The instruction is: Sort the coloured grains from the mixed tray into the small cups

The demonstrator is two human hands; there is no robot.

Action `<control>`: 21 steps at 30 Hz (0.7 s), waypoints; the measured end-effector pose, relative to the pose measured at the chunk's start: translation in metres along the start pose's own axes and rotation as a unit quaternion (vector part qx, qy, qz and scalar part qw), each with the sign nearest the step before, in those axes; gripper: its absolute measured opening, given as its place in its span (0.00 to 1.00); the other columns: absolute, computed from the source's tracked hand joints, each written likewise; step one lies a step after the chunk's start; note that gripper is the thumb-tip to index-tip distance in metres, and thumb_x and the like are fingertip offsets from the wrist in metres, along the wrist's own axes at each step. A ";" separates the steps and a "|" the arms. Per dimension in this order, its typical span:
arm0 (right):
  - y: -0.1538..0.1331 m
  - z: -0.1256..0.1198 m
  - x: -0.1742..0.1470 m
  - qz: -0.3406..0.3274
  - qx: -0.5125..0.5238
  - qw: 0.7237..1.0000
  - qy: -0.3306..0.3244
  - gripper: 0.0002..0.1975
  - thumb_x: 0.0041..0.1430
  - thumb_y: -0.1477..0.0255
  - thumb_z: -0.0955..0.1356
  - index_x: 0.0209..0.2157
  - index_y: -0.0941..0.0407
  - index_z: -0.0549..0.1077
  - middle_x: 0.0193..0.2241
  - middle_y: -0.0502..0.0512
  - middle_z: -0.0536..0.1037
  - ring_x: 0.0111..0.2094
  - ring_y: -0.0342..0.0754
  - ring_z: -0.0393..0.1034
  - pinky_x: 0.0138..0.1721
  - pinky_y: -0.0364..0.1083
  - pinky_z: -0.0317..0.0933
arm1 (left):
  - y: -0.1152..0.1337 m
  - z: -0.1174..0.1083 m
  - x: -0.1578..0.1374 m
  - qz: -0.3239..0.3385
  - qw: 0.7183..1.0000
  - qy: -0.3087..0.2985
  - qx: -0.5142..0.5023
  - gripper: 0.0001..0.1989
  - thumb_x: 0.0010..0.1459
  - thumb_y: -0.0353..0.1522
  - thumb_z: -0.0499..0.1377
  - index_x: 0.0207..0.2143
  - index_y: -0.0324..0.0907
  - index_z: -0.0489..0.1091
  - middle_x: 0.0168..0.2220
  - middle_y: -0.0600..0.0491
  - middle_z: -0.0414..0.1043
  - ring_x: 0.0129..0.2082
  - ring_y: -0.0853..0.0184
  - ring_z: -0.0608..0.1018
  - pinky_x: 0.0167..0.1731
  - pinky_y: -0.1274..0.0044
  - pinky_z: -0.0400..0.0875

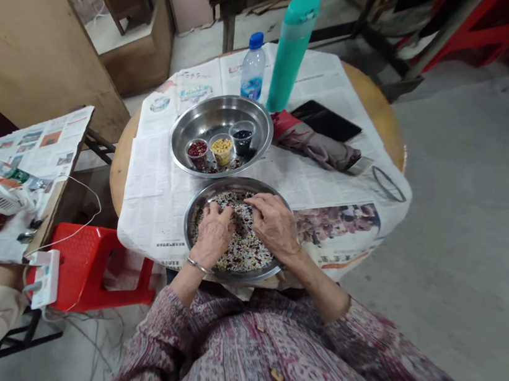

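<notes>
A steel basin [278, 195] near the table's front edge holds mixed white grains and dark red, black and yellow bits [244, 251]. My left hand [216, 233] is over its left side, fingers bent down onto the grains with a gap between thumb and fingers. At the right side, my right hand [275, 222] has thumb and fingers drawn together; anything between them is too small to make out. Behind stands a second steel basin [206, 108] with three clear cups: one of dark red beans [198, 153], one of yellow kernels [221, 150], one of black beans [243, 142]. Loose bits lie around the cups.
Newspaper [150, 185] covers the round table. Behind the basins are a water bottle [252, 69] and a green flask [293, 51]. A folded umbrella [318, 144] and a dark tablet [327, 119] lie right. A red stool [91, 268] with a power strip [46, 277] stands left, near another person's arm.
</notes>
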State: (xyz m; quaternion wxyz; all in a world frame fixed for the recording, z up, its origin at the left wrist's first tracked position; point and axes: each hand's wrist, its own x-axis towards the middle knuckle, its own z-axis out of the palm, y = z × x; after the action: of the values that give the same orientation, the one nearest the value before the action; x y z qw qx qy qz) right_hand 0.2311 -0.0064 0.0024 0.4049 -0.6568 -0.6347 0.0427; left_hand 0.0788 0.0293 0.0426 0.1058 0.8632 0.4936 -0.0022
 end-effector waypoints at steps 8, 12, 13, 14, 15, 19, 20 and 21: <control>0.000 -0.002 0.000 0.003 0.018 1.000 -0.014 0.17 0.61 0.79 0.60 0.44 0.55 0.78 0.43 0.59 0.80 0.47 0.54 0.72 0.51 0.53 0.65 | -0.021 0.007 -0.006 -0.009 0.995 0.069 -0.066 0.12 0.60 0.20 0.50 0.40 0.39 0.70 0.39 0.48 0.70 0.39 0.63 0.74 0.44 0.72 0.71; -0.001 -0.002 0.000 0.004 0.017 1.000 -0.003 0.17 0.61 0.78 0.61 0.44 0.55 0.78 0.42 0.58 0.80 0.46 0.54 0.72 0.50 0.53 0.66 | -0.019 0.008 -0.020 0.062 0.987 0.078 -0.128 0.11 0.60 0.20 0.53 0.39 0.41 0.70 0.37 0.52 0.71 0.40 0.66 0.74 0.47 0.73 0.71; -0.001 -0.002 0.000 0.004 0.016 1.000 -0.001 0.16 0.61 0.78 0.60 0.44 0.55 0.78 0.41 0.58 0.80 0.45 0.54 0.72 0.50 0.52 0.66 | -0.015 0.009 -0.024 0.086 0.985 0.064 -0.139 0.10 0.61 0.21 0.53 0.39 0.41 0.70 0.37 0.52 0.71 0.40 0.66 0.74 0.47 0.74 0.71; -0.001 -0.002 0.000 0.004 0.015 1.000 0.001 0.16 0.61 0.78 0.60 0.44 0.55 0.78 0.41 0.58 0.80 0.45 0.53 0.72 0.50 0.52 0.66 | -0.010 0.009 -0.027 0.110 0.982 0.044 -0.145 0.09 0.62 0.22 0.53 0.39 0.41 0.70 0.37 0.52 0.71 0.40 0.66 0.75 0.47 0.74 0.71; -0.001 -0.002 0.000 0.004 0.015 1.000 0.002 0.16 0.61 0.78 0.60 0.43 0.55 0.77 0.41 0.58 0.80 0.45 0.53 0.72 0.50 0.52 0.66 | -0.004 0.010 -0.030 0.135 0.980 0.024 -0.147 0.08 0.64 0.23 0.53 0.39 0.41 0.70 0.37 0.52 0.71 0.41 0.66 0.75 0.48 0.74 0.71; -0.001 -0.003 0.000 0.013 0.017 1.000 0.008 0.15 0.61 0.77 0.61 0.42 0.55 0.78 0.41 0.59 0.80 0.45 0.53 0.71 0.50 0.52 0.66 | 0.013 0.014 -0.026 0.229 0.968 -0.019 -0.096 0.05 0.64 0.28 0.57 0.42 0.40 0.71 0.45 0.48 0.70 0.49 0.62 0.72 0.57 0.68 0.66; -0.001 -0.003 0.000 0.013 0.019 1.000 0.010 0.15 0.61 0.77 0.61 0.42 0.55 0.78 0.41 0.59 0.80 0.45 0.53 0.71 0.50 0.52 0.66 | 0.014 0.016 -0.023 0.237 0.969 -0.015 -0.071 0.06 0.63 0.29 0.58 0.43 0.40 0.71 0.48 0.47 0.69 0.52 0.60 0.71 0.58 0.66 0.65; -0.001 -0.003 0.001 0.013 0.022 1.000 0.012 0.15 0.62 0.77 0.61 0.42 0.55 0.78 0.41 0.59 0.80 0.45 0.53 0.71 0.50 0.52 0.66 | 0.015 0.017 -0.019 0.235 0.971 -0.005 -0.045 0.07 0.63 0.30 0.59 0.44 0.41 0.71 0.52 0.46 0.68 0.55 0.57 0.68 0.59 0.64 0.65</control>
State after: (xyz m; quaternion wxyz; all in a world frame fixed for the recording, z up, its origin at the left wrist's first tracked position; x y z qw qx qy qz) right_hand 0.2322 -0.0077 0.0057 0.4265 -0.6563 -0.6200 0.0540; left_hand 0.0833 0.0031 0.0310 0.1444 0.9494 0.2758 0.0406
